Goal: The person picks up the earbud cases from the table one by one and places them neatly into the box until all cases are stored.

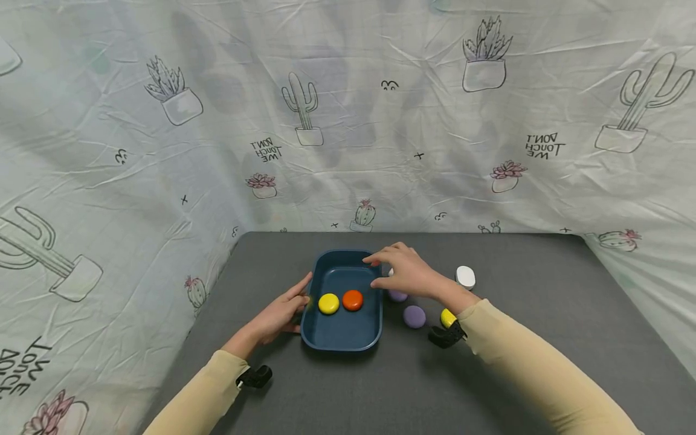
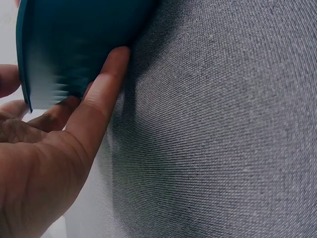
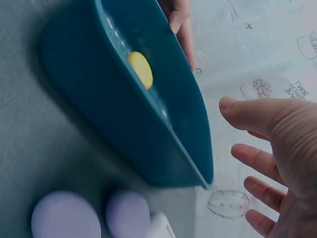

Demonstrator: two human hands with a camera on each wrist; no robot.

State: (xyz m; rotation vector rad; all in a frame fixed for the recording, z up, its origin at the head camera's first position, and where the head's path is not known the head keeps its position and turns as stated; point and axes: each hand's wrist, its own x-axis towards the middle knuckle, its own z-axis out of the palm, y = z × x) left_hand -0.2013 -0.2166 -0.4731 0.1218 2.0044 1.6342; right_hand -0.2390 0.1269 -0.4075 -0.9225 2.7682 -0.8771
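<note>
A dark blue rectangular tray [image 1: 341, 343] with raised walls stands on the table. Inside it lie a yellow rounded disc [image 1: 328, 304] and a red-orange one [image 1: 352, 300], side by side. At its left side my left hand [image 1: 280, 314] grips the wall, one fingertip over the rim and other fingers against the outside. The left wrist view shows a straight finger [image 2: 106, 82] low along the outer wall. My right hand [image 1: 408, 270] hovers at the right rim, thumb and fingers spread apart. Nothing is between them in the right wrist view.
Right of the tray lie two purple discs, one [image 1: 414, 316] in full view, another [image 1: 397, 296] partly under my right hand. A white rounded piece [image 1: 465, 277] sits farther right. A yellow piece [image 1: 447, 318] is partly covered by my right wrist. Behind the table hangs a cactus-print cloth [image 1: 348, 151].
</note>
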